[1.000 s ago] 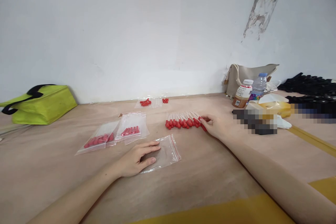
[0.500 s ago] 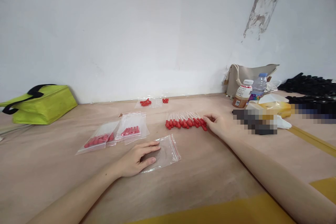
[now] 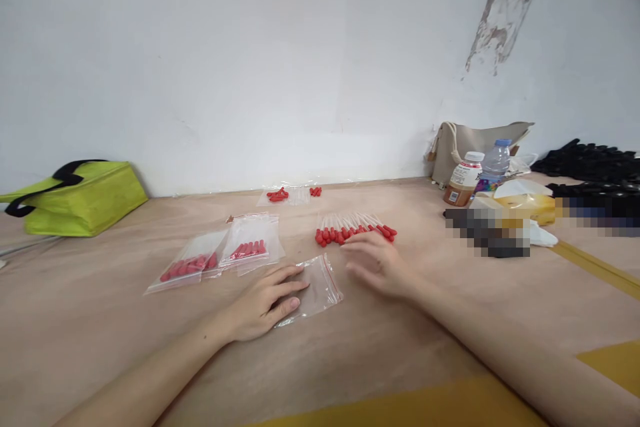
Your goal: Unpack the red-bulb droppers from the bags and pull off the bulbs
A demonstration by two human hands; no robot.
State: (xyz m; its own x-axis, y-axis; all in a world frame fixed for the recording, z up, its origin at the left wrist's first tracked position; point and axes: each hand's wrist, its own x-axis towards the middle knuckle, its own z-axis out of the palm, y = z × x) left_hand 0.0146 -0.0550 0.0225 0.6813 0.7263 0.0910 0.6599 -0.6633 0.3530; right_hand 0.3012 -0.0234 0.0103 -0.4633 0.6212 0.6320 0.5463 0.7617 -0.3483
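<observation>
My left hand (image 3: 263,303) lies flat, fingers apart, on an empty clear zip bag with a red seal (image 3: 320,287) on the tan table. My right hand (image 3: 377,263) hovers just right of that bag, fingers loosely spread and slightly blurred, holding nothing I can see. Behind it lies a row of clear droppers with red bulbs (image 3: 353,231). Two filled zip bags of red-bulb droppers (image 3: 193,263) (image 3: 250,247) lie to the left.
A lime green bag (image 3: 75,197) sits at the far left by the wall. More bags with red pieces (image 3: 287,195) lie near the wall. Bottles (image 3: 463,179), a beige pouch (image 3: 475,140), wrappers and black items (image 3: 587,160) crowd the right.
My right hand has left the right end of the dropper row and come back toward me and leftward, beside the empty bag. The left hand stays on the bag.
</observation>
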